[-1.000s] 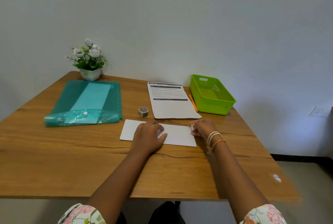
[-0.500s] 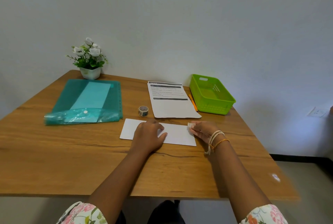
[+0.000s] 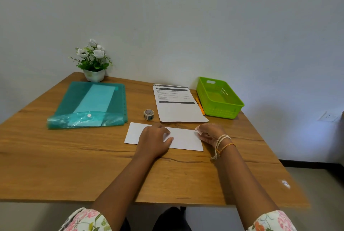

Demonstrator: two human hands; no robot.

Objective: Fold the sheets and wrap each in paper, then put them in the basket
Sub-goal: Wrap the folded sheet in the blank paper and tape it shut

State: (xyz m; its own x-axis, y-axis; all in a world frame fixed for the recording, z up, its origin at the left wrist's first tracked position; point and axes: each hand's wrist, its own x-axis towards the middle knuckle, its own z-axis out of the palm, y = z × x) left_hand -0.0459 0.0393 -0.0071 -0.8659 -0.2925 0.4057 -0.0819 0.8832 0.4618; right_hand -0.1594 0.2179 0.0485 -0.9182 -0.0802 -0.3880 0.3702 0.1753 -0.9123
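Tape roll (image 3: 149, 114) beside printed sheets (image 3: 178, 107).

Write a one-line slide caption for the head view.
Left hand presses the folded white sheet; right hand pinches its edge; green basket waits.

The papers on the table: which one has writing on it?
The printed sheet next to the green basket has black writing. The folded paper under the left hand is plain white.

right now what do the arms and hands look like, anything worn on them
Both forearms are bare, with short floral sleeves of white cloth printed in pink, orange and green at the bottom edge. The right wrist carries a few pale cord bracelets and a thin orange one. The left hand and right hand show no rings or gloves.
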